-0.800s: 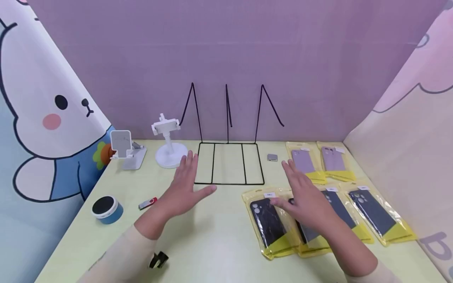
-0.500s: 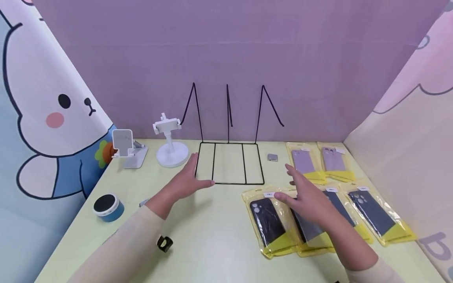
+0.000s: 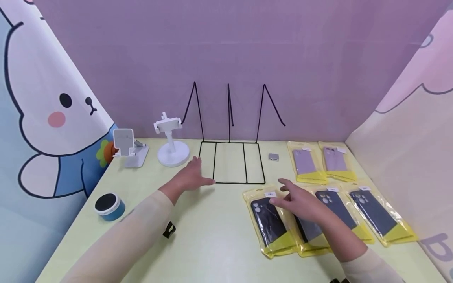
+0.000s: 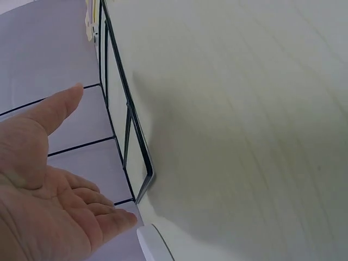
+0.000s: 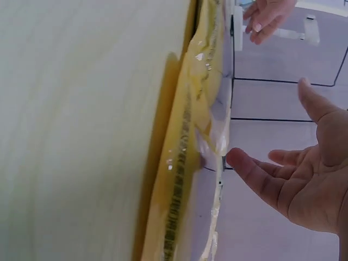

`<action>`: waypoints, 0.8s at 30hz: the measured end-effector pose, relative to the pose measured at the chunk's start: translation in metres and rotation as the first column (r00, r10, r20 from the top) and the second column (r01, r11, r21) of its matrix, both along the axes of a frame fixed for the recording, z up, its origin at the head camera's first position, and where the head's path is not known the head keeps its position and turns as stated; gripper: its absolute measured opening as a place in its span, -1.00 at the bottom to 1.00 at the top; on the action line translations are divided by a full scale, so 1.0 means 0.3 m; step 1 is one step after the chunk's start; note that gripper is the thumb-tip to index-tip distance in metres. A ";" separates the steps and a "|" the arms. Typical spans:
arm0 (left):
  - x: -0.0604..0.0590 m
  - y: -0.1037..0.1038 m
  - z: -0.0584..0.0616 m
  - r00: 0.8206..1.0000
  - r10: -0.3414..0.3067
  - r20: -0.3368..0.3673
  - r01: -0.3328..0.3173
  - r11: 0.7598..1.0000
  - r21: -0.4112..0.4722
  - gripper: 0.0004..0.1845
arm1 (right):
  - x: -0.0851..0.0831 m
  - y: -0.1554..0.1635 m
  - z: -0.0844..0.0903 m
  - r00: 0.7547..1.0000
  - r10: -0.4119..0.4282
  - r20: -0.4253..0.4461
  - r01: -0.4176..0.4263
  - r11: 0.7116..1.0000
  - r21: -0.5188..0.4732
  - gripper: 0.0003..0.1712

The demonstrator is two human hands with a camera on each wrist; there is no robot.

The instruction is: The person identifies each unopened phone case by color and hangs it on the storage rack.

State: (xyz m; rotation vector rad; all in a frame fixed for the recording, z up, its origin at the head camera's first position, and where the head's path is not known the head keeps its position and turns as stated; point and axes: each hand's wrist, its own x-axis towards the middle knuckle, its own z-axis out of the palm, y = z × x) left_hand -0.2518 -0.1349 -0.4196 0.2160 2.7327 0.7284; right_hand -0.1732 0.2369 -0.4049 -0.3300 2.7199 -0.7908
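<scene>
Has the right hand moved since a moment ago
Yes. The right hand has dropped toward the person, from near the purple case packets down over the dark case packets, fingers open.

Pretty bright, even light all over, with just soft shadows under both arms on the table (image 3: 219, 236). Head view bends a bit at the edges. The right wrist shot is smeary up close, with small glints on the plastic bag (image 5: 209, 98).

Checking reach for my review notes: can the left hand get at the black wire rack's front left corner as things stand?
Probably yes. The left hand is open, its fingers right beside the wire rack corner, with only bare table between.
</scene>
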 end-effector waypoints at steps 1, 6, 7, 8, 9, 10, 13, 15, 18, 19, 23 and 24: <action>-0.003 0.003 0.002 1.000 0.004 0.005 -0.004 1.000 -0.005 0.22 | -0.003 -0.001 -0.004 1.000 -0.003 0.010 0.003 1.000 0.004 0.13; -0.014 0.010 -0.009 1.000 0.016 0.022 -0.015 0.999 -0.040 0.17 | -0.019 -0.008 -0.028 0.998 -0.020 0.059 0.017 0.999 0.049 0.19; -0.016 0.011 -0.013 1.000 0.014 0.020 -0.013 0.999 -0.050 0.16 | -0.022 -0.009 -0.034 0.998 -0.023 0.062 0.020 0.998 0.061 0.19; -0.018 0.012 -0.017 1.000 0.016 0.019 -0.014 0.998 -0.059 0.16 | -0.025 -0.010 -0.039 0.998 -0.028 0.065 0.023 0.997 0.073 0.18; -0.020 0.014 -0.019 1.000 0.017 0.017 -0.015 0.998 -0.068 0.15 | -0.029 -0.011 -0.044 0.997 -0.032 0.064 0.026 0.996 0.084 0.18; -0.021 0.016 -0.021 1.000 0.016 0.014 -0.015 0.997 -0.077 0.15 | -0.033 -0.012 -0.049 0.998 -0.033 0.060 0.027 0.995 0.097 0.18; -0.020 0.020 -0.022 1.000 0.017 0.004 -0.017 0.993 -0.115 0.12 | -0.041 -0.018 -0.062 0.999 -0.023 0.040 0.018 0.992 0.126 0.20; -0.019 0.022 -0.023 1.000 0.012 -0.012 -0.014 0.988 -0.153 0.08 | -0.048 -0.027 -0.067 0.999 -0.013 0.031 0.008 0.988 0.154 0.12; -0.027 0.020 -0.033 0.999 -0.001 -0.046 -0.008 0.977 -0.215 -0.03 | -0.056 -0.042 -0.075 1.000 -0.012 0.025 0.007 0.978 0.210 -0.12; -0.030 0.020 -0.036 0.999 -0.003 -0.053 -0.009 0.973 -0.230 -0.07 | -0.060 -0.045 -0.078 1.000 -0.013 0.026 0.007 0.974 0.227 -0.20; -0.038 0.020 -0.043 0.998 -0.006 -0.063 -0.011 0.966 -0.260 -0.16 | -0.070 -0.050 -0.086 0.999 -0.018 0.027 0.010 0.967 0.253 -0.18; -0.038 0.020 -0.042 0.998 -0.012 -0.062 -0.005 0.964 -0.266 -0.15 | -0.071 -0.050 -0.087 0.999 -0.017 0.027 0.010 0.968 0.250 -0.13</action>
